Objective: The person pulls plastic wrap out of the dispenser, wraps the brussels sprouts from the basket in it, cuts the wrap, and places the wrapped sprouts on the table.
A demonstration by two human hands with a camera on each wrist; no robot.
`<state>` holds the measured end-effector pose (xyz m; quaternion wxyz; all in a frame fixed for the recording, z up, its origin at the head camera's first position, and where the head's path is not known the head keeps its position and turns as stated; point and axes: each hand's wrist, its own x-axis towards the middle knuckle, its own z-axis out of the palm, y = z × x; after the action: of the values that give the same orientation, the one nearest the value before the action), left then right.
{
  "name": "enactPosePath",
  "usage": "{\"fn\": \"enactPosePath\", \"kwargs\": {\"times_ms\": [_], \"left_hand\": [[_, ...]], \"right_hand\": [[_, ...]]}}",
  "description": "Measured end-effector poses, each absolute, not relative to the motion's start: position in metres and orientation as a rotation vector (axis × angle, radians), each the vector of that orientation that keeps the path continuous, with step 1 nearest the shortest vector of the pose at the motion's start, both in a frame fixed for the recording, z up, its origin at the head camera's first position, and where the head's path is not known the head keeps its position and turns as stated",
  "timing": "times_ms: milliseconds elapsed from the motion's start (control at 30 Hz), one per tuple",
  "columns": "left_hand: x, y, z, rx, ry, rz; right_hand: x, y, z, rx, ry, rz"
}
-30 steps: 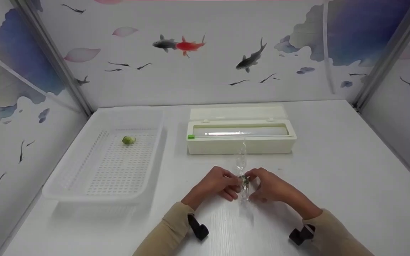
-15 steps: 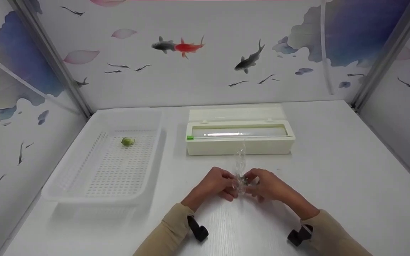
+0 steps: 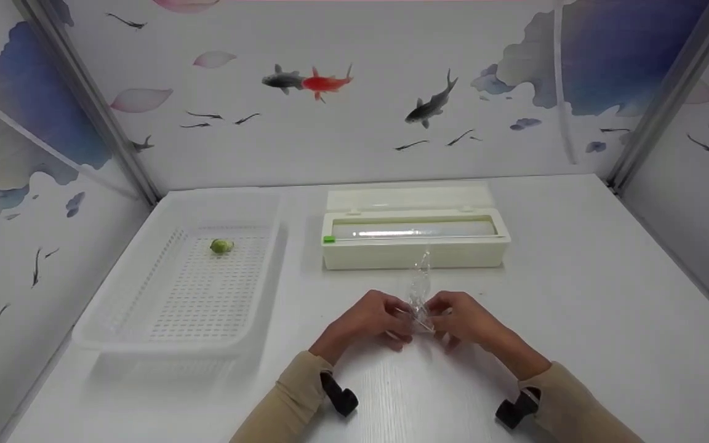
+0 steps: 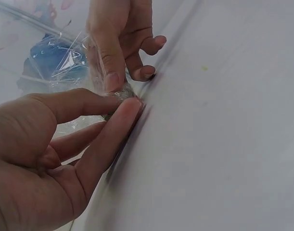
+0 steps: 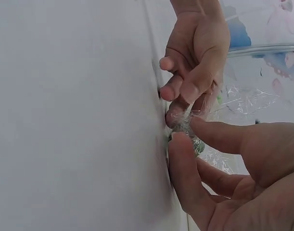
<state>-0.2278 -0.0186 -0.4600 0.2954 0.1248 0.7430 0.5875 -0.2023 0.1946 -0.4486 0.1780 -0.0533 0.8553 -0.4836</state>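
Observation:
Clear plastic wrap (image 3: 420, 288) is bunched round a small green thing (image 5: 198, 146), whose kind is mostly hidden by film and fingers. My left hand (image 3: 374, 319) pinches this little bundle from the left, thumb and fingers curled. From the other side my right hand (image 3: 464, 320) pinches it too, so the fingertips of both hands nearly meet. A crinkled tail of film stands up from the bundle, away from me, in front of the wrap box. In both wrist views the bundle is low, close to the white table.
A cream wrap box (image 3: 367, 255) with its lid (image 3: 410, 198) raised stands beyond my hands; a roll of film shows inside and a green slider (image 3: 328, 239) sits on its edge. Left is a white perforated basket (image 3: 157, 344) holding one Brussels sprout (image 3: 221, 246). Printed panels enclose the table.
The near end of the film, which hung toward me, is folded up over the bundle. Green that showed between my fingers in the head view is now covered. Both hands stay in nearly the same place.

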Motion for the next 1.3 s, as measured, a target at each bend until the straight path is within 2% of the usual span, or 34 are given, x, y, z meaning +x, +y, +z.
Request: {"fn": "enactPosePath", "kwargs": {"times_ms": [800, 1300], "left_hand": [[-0.223, -0.005, -0.464, 0.178, 2.099, 1.639], [-0.231, -0.017, -0.460, 0.288, 2.002, 1.523]], "right_hand": [[-0.206, 0.197, -0.446, -0.177, 2.366, -1.358], [-0.209, 0.202, -0.448, -0.174, 2.262, -1.462]]}}
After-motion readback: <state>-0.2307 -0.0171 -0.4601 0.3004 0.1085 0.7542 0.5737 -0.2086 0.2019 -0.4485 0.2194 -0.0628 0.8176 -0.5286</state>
